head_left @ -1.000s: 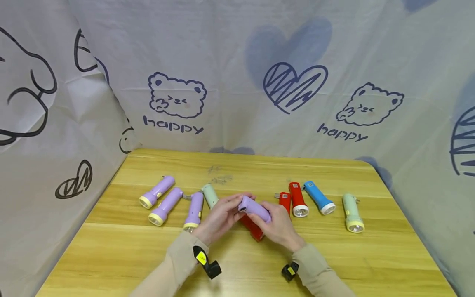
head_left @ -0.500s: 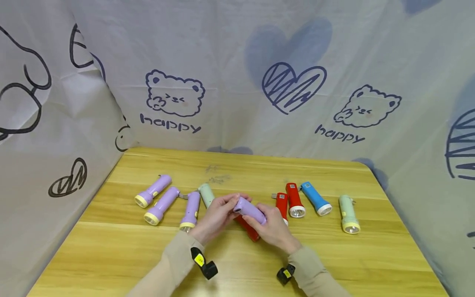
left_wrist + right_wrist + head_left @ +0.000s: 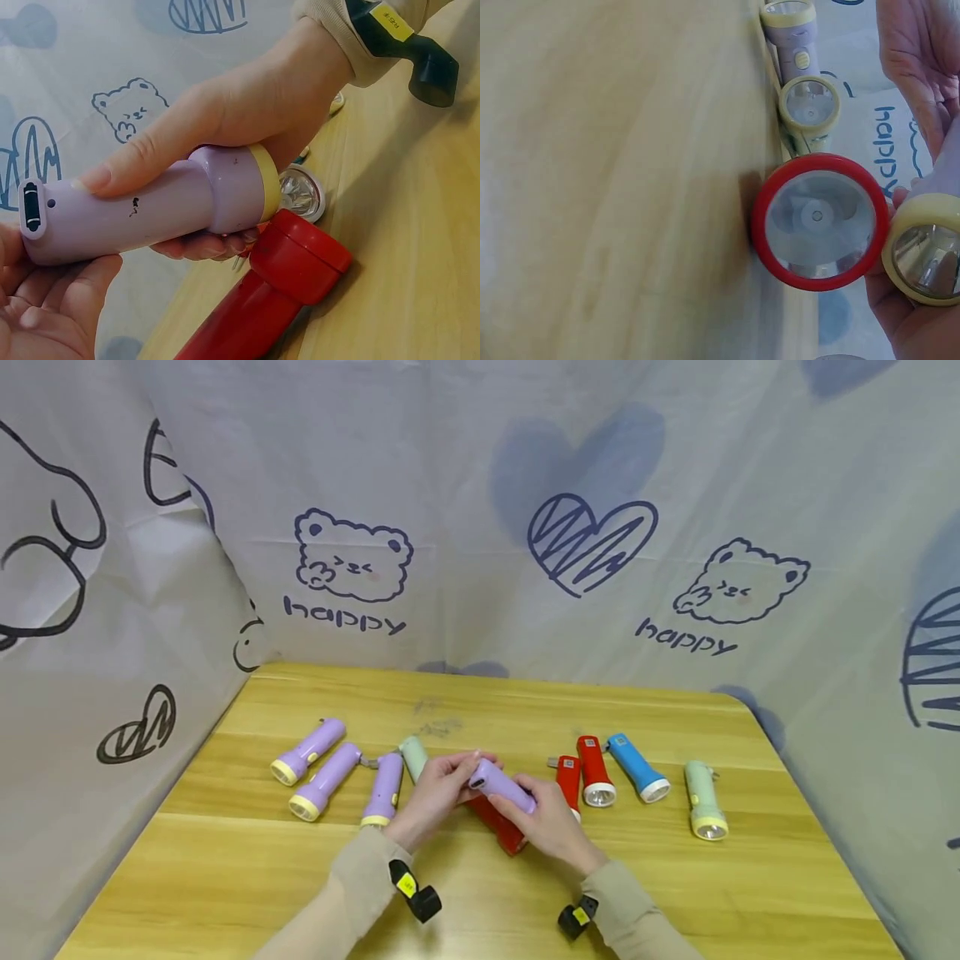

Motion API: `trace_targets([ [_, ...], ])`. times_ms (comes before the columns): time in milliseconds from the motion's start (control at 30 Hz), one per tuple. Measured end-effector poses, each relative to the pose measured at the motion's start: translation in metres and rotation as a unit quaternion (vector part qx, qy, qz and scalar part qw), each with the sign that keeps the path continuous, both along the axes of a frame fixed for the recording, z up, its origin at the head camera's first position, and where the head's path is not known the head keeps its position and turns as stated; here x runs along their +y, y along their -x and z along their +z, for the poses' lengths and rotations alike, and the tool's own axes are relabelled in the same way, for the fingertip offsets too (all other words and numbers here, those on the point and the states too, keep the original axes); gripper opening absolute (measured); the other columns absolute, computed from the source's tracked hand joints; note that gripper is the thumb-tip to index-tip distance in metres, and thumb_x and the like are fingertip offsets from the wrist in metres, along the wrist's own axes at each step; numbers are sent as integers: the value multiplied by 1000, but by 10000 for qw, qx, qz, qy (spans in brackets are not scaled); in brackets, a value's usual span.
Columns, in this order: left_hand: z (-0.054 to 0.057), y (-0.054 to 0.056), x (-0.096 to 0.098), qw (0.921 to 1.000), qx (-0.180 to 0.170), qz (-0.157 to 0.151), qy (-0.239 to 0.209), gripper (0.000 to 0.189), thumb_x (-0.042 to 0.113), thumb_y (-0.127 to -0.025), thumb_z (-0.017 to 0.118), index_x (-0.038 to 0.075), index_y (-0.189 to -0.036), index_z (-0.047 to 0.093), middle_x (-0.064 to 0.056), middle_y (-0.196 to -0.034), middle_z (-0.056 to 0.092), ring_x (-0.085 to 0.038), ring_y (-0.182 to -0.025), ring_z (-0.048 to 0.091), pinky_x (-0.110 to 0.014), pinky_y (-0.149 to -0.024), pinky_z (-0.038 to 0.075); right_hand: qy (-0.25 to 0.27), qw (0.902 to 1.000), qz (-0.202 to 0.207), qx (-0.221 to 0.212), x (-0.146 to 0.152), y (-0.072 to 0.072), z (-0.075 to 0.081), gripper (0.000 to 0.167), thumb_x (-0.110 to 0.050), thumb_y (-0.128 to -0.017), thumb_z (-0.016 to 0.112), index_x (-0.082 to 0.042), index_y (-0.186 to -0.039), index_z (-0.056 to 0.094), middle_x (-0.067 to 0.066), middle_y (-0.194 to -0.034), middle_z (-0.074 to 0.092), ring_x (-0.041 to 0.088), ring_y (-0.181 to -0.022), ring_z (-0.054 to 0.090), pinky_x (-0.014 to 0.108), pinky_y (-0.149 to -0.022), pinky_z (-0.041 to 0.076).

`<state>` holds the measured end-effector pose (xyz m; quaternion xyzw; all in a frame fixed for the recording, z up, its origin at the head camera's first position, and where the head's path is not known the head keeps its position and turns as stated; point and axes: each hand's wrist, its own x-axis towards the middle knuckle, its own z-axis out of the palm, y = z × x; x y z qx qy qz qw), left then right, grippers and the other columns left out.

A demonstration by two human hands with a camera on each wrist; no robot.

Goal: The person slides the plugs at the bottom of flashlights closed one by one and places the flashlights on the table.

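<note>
Between both hands is a purple flashlight [image 3: 504,785] with a yellow head rim, held above the table. My right hand [image 3: 555,818] grips its body near the head, the thumb lying along the barrel in the left wrist view. At the tail end, my left hand [image 3: 435,789] holds it with thumb and fingers. A dark slot with a small hole beside it [image 3: 31,206] shows on that end. Under the hands lies a red flashlight [image 3: 501,828], partly covered by them; its wide red-rimmed lens [image 3: 817,221] faces the right wrist camera.
Left of the hands lie purple flashlights [image 3: 325,782] and a pale green one [image 3: 413,756], some with metal plug prongs out. To the right are two red flashlights [image 3: 596,770], a blue one [image 3: 636,766] and another pale green one [image 3: 705,802]. A printed cloth [image 3: 465,527] hangs behind the table.
The head view has shifted slightly. Both hands keep hold of the purple flashlight, which has hardly moved; the flashlights on the table lie as before.
</note>
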<state>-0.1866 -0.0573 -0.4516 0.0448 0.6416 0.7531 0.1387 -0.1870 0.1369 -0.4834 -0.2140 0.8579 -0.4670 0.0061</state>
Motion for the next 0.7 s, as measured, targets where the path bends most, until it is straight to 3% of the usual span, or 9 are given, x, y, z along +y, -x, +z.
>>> trace_targets([
  [200, 0, 1, 4, 10000, -43, 64, -63, 41, 23, -109, 45, -6, -133, 60, -26, -137, 62, -10, -113, 67, -18, -88, 58, 222, 9985, 272, -422, 8, 0, 2, 25, -32, -99, 64, -9, -106, 68, 7, -89, 66, 10, -73, 57, 22, -63, 49],
  [400, 2, 5, 3, 9997, -226, 60, 31, 40, 23, -109, 44, -4, -133, 62, -22, -134, 66, -7, -108, 68, -18, -87, 58, 693, 9908, 771, -870, 15, 1, 3, 23, -25, -100, 62, -5, -110, 67, 9, -94, 66, 9, -81, 59, 22, -71, 52],
  [567, 6, 11, 4, 9994, -346, -25, 83, 41, 24, -109, 44, -4, -132, 62, -22, -134, 65, -6, -103, 68, -18, -84, 59, 974, 9781, 1429, -1155, 25, 7, 8, 29, -22, -102, 58, 3, -113, 65, 19, -96, 65, 6, -81, 60, 21, -71, 53],
  [700, 8, 17, 4, 9987, -410, -267, -111, 41, 22, -108, 45, -7, -132, 61, -18, -127, 70, -6, -98, 69, -18, -82, 59, 1095, 9625, 1847, -1660, 32, 11, 14, 40, -23, -102, 55, 11, -122, 60, 28, -101, 64, 5, -83, 62, 20, -74, 54],
])
